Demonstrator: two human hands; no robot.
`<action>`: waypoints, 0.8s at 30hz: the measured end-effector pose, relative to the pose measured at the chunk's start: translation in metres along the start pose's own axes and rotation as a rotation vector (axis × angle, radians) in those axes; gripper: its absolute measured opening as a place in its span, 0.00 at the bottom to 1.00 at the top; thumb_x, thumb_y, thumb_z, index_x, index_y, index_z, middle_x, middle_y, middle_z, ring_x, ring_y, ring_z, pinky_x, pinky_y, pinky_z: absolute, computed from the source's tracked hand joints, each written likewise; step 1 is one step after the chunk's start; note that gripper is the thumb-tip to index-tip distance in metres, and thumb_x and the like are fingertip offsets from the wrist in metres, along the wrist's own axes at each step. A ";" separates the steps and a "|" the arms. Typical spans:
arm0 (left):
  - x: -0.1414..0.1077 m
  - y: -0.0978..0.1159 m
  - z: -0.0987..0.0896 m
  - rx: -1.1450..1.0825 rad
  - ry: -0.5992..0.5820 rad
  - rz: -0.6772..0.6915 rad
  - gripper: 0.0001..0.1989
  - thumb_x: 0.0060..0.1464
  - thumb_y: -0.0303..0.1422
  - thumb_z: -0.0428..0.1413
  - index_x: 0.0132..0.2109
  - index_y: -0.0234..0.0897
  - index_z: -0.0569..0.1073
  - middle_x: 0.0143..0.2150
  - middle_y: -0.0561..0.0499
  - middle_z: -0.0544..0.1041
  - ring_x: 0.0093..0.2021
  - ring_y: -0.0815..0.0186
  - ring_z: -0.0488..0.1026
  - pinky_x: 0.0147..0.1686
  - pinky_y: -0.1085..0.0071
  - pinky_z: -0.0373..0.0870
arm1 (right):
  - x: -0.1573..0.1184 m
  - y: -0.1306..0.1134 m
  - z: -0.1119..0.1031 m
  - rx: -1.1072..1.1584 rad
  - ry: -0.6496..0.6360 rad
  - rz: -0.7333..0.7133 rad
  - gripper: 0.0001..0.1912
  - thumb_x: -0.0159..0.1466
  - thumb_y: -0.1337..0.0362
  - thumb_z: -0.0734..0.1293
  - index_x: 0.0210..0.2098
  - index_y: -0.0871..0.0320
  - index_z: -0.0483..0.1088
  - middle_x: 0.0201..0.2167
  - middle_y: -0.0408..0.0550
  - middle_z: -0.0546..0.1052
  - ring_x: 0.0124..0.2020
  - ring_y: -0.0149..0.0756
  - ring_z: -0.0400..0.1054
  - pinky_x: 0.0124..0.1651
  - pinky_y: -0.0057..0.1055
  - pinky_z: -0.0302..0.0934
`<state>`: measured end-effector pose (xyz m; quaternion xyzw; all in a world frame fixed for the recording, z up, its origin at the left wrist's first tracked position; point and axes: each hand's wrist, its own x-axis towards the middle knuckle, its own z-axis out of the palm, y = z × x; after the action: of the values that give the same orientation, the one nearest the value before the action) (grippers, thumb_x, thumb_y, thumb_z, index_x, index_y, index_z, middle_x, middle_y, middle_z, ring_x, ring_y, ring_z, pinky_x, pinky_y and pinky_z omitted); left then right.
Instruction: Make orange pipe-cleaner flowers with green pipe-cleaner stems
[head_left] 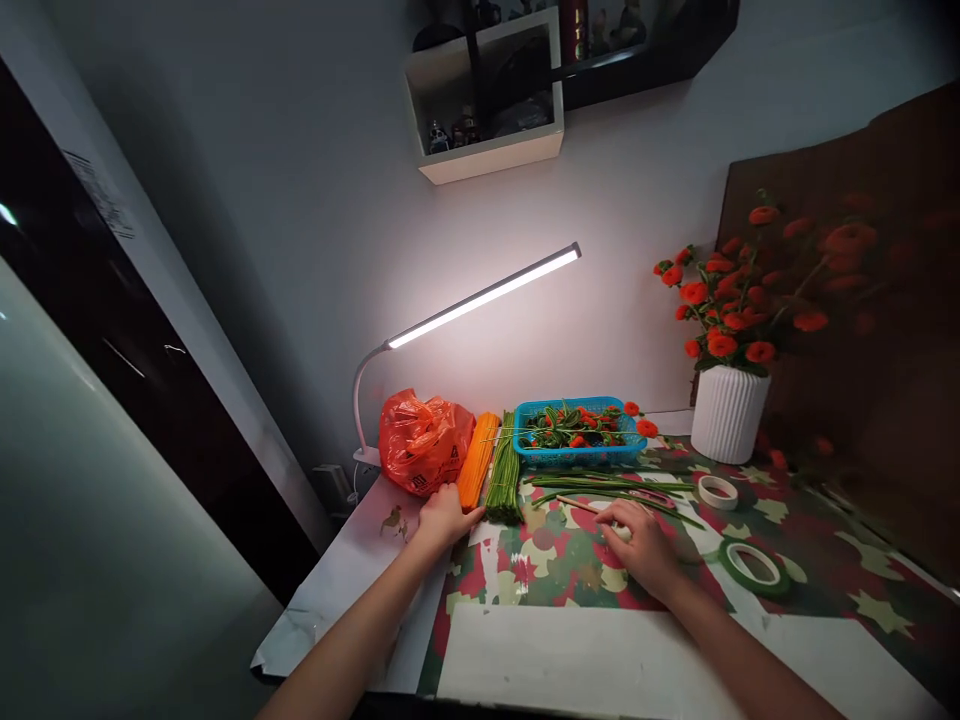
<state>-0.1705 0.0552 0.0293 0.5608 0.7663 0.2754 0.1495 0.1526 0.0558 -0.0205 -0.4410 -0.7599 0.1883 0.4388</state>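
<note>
My left hand (448, 515) reaches to the lower end of an orange bundle of stems (478, 462), its thumb pointing right toward a green bundle (504, 470). An orange-red plastic bag (424, 440) sits just behind that hand. Over the patterned cloth, my right hand (636, 535) is bent, with thumb and fingers close together near the end of a thin brown stick (577, 503); whether it grips anything is too small to tell. Long green stems (600, 484) lie behind it. A blue basket (581, 459) holds red flowers and green stems.
Right of my right hand lie a green tape roll (780, 580) and a white tape roll (718, 492). A white ribbed vase (729, 415) of red flowers stands at the back right. A lit lamp (487, 297) leans over the table, below a wall shelf (491, 160).
</note>
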 end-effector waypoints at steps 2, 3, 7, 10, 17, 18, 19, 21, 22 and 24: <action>0.011 -0.005 0.006 -0.163 -0.034 -0.049 0.16 0.37 0.33 0.64 0.33 0.32 0.69 0.37 0.38 0.73 0.45 0.47 0.70 0.35 0.66 0.63 | 0.000 0.003 0.000 -0.004 -0.009 0.008 0.08 0.59 0.64 0.61 0.29 0.55 0.72 0.33 0.48 0.76 0.39 0.42 0.68 0.43 0.37 0.60; 0.016 -0.006 0.006 -0.257 -0.067 -0.071 0.13 0.38 0.32 0.63 0.31 0.33 0.69 0.32 0.41 0.73 0.41 0.51 0.71 0.32 0.68 0.62 | 0.000 0.003 0.000 -0.008 -0.011 0.013 0.08 0.59 0.64 0.61 0.29 0.55 0.72 0.33 0.48 0.76 0.39 0.42 0.68 0.43 0.37 0.60; 0.023 -0.012 -0.001 -0.601 -0.199 -0.129 0.12 0.50 0.40 0.53 0.31 0.33 0.69 0.21 0.51 0.67 0.22 0.66 0.66 0.21 0.74 0.58 | 0.000 0.005 -0.001 -0.021 -0.016 0.028 0.09 0.60 0.63 0.61 0.29 0.55 0.72 0.33 0.48 0.76 0.38 0.42 0.68 0.42 0.37 0.60; 0.012 -0.018 -0.011 -0.844 -0.278 -0.127 0.18 0.57 0.41 0.44 0.36 0.31 0.70 0.22 0.53 0.65 0.18 0.73 0.59 0.19 0.77 0.57 | 0.000 0.005 -0.001 -0.016 -0.024 0.027 0.10 0.60 0.62 0.61 0.29 0.55 0.72 0.33 0.49 0.76 0.38 0.42 0.68 0.42 0.36 0.61; -0.026 -0.025 -0.019 -1.543 -0.453 -0.278 0.15 0.56 0.37 0.46 0.40 0.27 0.70 0.21 0.58 0.59 0.15 0.78 0.52 0.17 0.81 0.52 | 0.000 0.004 -0.003 -0.008 -0.017 0.036 0.09 0.59 0.64 0.61 0.30 0.55 0.73 0.33 0.49 0.76 0.37 0.42 0.69 0.42 0.37 0.60; -0.030 -0.026 -0.017 -1.531 -0.437 -0.277 0.15 0.55 0.37 0.47 0.40 0.27 0.70 0.20 0.59 0.59 0.15 0.78 0.52 0.17 0.81 0.52 | 0.000 0.004 -0.004 -0.009 -0.014 0.037 0.09 0.59 0.64 0.61 0.30 0.55 0.73 0.33 0.49 0.76 0.37 0.43 0.69 0.42 0.37 0.60; -0.035 -0.028 -0.015 -1.503 -0.411 -0.266 0.15 0.54 0.37 0.49 0.40 0.28 0.70 0.20 0.59 0.60 0.15 0.78 0.52 0.17 0.80 0.52 | -0.001 0.004 -0.004 -0.012 -0.012 0.038 0.09 0.59 0.64 0.61 0.30 0.55 0.73 0.33 0.50 0.76 0.37 0.43 0.68 0.42 0.38 0.60; -0.045 -0.033 -0.010 -1.400 -0.326 -0.228 0.15 0.51 0.39 0.52 0.38 0.30 0.70 0.19 0.59 0.61 0.15 0.78 0.53 0.17 0.80 0.52 | -0.001 0.004 -0.006 -0.024 -0.009 0.034 0.09 0.59 0.64 0.61 0.30 0.55 0.73 0.33 0.50 0.76 0.37 0.43 0.68 0.42 0.38 0.60; -0.050 -0.035 -0.007 -1.332 -0.276 -0.208 0.15 0.49 0.41 0.54 0.36 0.30 0.70 0.19 0.59 0.62 0.15 0.77 0.54 0.16 0.79 0.51 | -0.001 0.004 -0.006 -0.035 -0.008 0.029 0.09 0.58 0.64 0.61 0.30 0.55 0.73 0.33 0.50 0.76 0.38 0.43 0.68 0.42 0.38 0.60; -0.062 -0.039 -0.004 -1.206 -0.207 -0.194 0.17 0.46 0.43 0.57 0.34 0.31 0.69 0.18 0.59 0.62 0.15 0.76 0.55 0.16 0.78 0.50 | -0.001 0.004 -0.008 -0.058 -0.006 0.017 0.09 0.59 0.63 0.60 0.30 0.55 0.73 0.33 0.50 0.76 0.38 0.43 0.68 0.42 0.38 0.60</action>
<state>-0.1831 -0.0125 0.0050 0.3294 0.5048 0.5894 0.5380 0.1610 0.0564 -0.0190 -0.4592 -0.7628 0.1713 0.4219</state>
